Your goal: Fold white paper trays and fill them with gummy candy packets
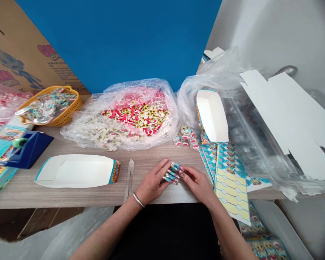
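Near the table's front edge, my left hand (153,182) and my right hand (199,184) are both closed on a small stack of clear plastic candy packs (173,173) with blue, red and white labels. The fingers of my left hand lie along the stack's left side, and my right fingers and thumb grip its right end. Just left of my left hand lies a pair of metal tweezers (129,178). Several loose clear packs (188,137) with red and yellow pieces sit beyond my right hand. Sheets of printed labels (230,180) lie to its right.
Open printed card boxes lie left (76,171) and back right (212,115). A plastic bag (141,119) of red, white and yellow pieces is behind. At left stand a yellow basket (70,108) of packs and a blue tape dispenser (29,151). White card (284,108) overhangs plastic at right.
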Demonstrator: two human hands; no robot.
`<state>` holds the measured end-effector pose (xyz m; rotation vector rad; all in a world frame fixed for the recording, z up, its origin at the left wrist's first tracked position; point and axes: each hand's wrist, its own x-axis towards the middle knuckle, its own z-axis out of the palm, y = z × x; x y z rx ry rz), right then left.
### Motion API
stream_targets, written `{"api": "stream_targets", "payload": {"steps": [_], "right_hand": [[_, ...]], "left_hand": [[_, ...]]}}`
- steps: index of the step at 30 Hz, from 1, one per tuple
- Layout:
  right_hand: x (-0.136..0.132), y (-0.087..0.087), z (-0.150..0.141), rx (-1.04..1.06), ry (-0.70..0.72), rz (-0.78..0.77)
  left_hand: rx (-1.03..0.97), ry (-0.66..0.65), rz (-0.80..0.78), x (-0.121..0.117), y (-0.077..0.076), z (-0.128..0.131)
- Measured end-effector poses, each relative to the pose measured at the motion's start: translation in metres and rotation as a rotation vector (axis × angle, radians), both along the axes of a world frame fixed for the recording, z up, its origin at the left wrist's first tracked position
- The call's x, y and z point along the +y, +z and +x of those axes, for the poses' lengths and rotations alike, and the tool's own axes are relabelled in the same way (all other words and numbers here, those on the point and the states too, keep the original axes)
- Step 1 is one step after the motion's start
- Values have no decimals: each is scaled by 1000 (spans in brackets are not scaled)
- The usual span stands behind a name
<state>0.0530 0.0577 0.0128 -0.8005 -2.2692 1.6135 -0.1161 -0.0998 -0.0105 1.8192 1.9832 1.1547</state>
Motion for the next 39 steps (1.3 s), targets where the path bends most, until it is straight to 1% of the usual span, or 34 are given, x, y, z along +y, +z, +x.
{"api": "stream_targets", "payload": {"steps": [3,7,12,16,18,20,24,27,30,33,36,39], "right_hand": [[-1,2,-1,-11,7,23],[0,5,-3,-61,-7,4],[2,3,-9,-123,-93,23],[4,-3,-11,-129,-167,-86],[6,-5,-10,-109,-224,-107],[6,-6,-9,-69,-254,-69],[5,-6,-9,61,-263,76],[6,-10,-11,114,-327,140],[10,-17,-14,100,-365,102],[13,-21,-18,87,-361,2],[13,-21,-21,113,-292,-102],[12,-17,-20,109,-208,-142]], "left_hand": [[-14,-3,13,2,1,-1],[-15,-5,0,2,1,-2],[-14,-15,-24,1,1,-2],[-28,-20,-5,0,1,-3],[-25,-23,-15,1,1,-4],[-18,-35,-24,2,2,-4],[-9,-33,-44,6,5,-4],[-20,-50,-67,9,9,-6],[-55,-107,-100,9,14,-9],[-94,-118,-96,9,17,-11],[-120,-82,-68,10,16,-11],[-118,-39,-49,11,13,-12]]}}
